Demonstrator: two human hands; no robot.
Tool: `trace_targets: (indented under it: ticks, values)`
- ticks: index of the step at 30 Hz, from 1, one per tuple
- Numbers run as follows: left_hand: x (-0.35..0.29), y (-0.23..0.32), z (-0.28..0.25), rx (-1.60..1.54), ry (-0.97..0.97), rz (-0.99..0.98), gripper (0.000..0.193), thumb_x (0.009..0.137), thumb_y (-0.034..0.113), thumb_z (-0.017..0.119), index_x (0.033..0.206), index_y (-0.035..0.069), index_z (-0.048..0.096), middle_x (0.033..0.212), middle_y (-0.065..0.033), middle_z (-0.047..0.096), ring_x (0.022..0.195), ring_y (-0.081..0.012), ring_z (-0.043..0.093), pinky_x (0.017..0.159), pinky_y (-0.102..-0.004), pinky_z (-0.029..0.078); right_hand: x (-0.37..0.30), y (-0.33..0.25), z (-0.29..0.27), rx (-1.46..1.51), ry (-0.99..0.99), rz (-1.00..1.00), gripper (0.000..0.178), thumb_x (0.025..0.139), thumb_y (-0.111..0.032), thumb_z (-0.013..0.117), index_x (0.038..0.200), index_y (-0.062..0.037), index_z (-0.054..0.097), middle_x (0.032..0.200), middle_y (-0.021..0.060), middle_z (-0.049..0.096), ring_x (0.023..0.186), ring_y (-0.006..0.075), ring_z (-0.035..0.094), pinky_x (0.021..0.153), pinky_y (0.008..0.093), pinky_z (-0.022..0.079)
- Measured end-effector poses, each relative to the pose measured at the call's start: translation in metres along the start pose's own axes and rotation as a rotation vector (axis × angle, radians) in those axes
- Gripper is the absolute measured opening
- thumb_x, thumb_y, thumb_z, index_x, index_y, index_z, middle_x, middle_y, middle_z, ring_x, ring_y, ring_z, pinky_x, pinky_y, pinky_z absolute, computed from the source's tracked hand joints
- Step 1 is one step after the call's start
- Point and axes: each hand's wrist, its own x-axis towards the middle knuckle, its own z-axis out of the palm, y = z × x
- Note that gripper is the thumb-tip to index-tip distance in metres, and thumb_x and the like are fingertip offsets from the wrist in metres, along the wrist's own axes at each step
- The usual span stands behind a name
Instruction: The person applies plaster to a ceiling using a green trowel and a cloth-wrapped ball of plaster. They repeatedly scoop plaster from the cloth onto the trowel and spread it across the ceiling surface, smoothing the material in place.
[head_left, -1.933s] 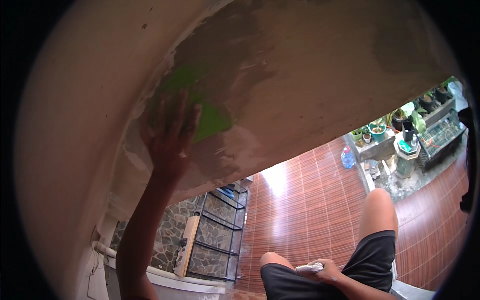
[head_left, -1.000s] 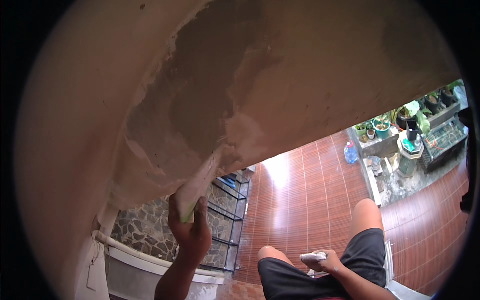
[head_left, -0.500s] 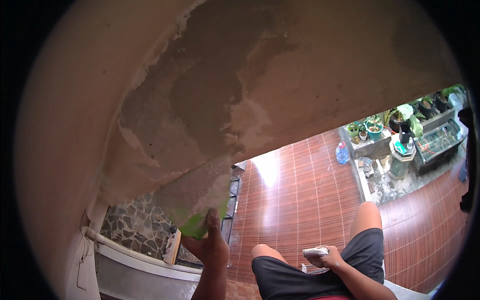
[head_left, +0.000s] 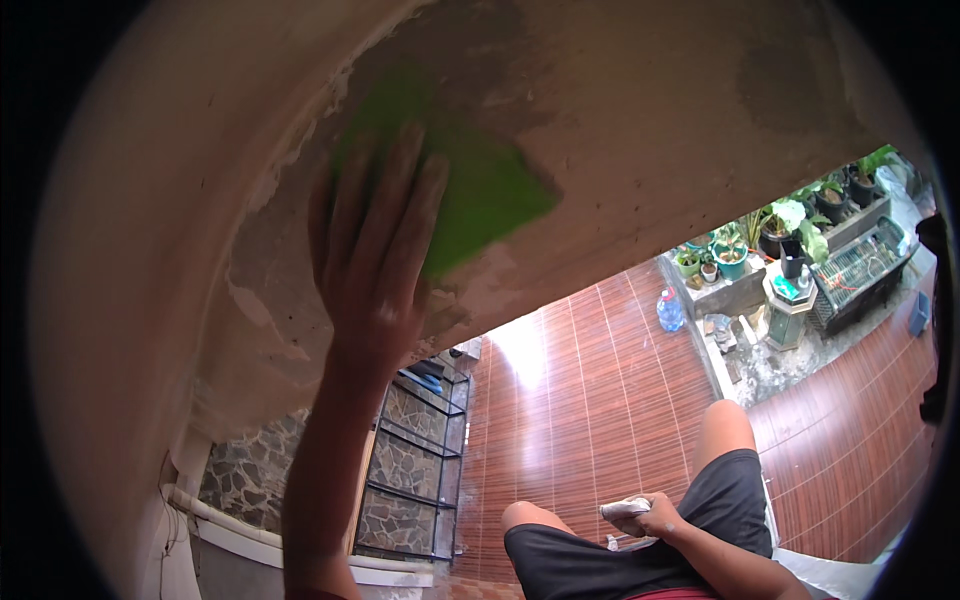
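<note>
Though dim — left hand (head_left: 375,275) on sheet (head_left: 488,205)

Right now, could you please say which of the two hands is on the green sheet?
The left hand, raised and laid against the green sheet; the right hand, low by the black shorts, grips a whitish object.

The green sheet (head_left: 490,205) at upper left looks like smooth, matt plastic against dull, patchily rough plaster (head_left: 640,150), while lower down lie glossy, wood-striped floor tiles (head_left: 570,420), rough stone paving (head_left: 240,470), matt cloth shorts (head_left: 600,560) and a clear, shiny plastic bottle (head_left: 670,312).
</note>
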Motion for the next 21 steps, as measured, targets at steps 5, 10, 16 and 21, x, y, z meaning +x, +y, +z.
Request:
trace_targets:
  ticks: [5,10,16,21]
  values:
    - [0.034,-0.024,0.020,0.179,-0.076,0.115,0.041,0.088,0.008,0.054,0.126,0.022,0.063,0.139,-0.0018,0.055,0.130,-0.0287,0.048,0.108,-0.0512,0.036,-0.001,-0.001,0.001,-0.007,0.029,-0.071,0.035,0.071,0.003,0.079,0.105,0.0017,0.069,0.095,0.0102,0.071,0.083,0.0138,0.068,0.067,0.0260,0.055]
    - [0.015,-0.046,0.012,0.228,-0.151,0.143,0.039,0.087,0.011,0.054,0.124,0.020,0.065,0.139,-0.0023,0.055,0.132,-0.0288,0.047,0.109,-0.0506,0.035,-0.002,-0.009,0.000,-0.036,0.097,-0.037,0.038,0.069,0.013,0.071,0.106,0.0044,0.067,0.100,0.0126,0.071,0.090,0.0183,0.069,0.079,0.0297,0.057]
    - [-0.034,-0.086,-0.011,0.216,-0.265,0.124,0.041,0.087,0.005,0.048,0.124,0.014,0.064,0.139,-0.0060,0.055,0.133,-0.0321,0.046,0.111,-0.0532,0.032,-0.012,-0.020,0.000,0.030,0.105,-0.076,0.038,0.069,0.011,0.072,0.106,0.0056,0.067,0.099,0.0137,0.071,0.091,0.0191,0.069,0.080,0.0297,0.057]
    - [-0.081,-0.114,-0.032,0.285,-0.343,0.104,0.039,0.090,0.008,0.048,0.125,0.013,0.063,0.139,-0.0075,0.055,0.132,-0.0319,0.047,0.112,-0.0534,0.031,-0.016,-0.026,0.001,-0.008,0.029,-0.055,0.037,0.070,0.009,0.075,0.106,0.0046,0.067,0.103,0.0145,0.070,0.093,0.0192,0.069,0.082,0.0297,0.057]
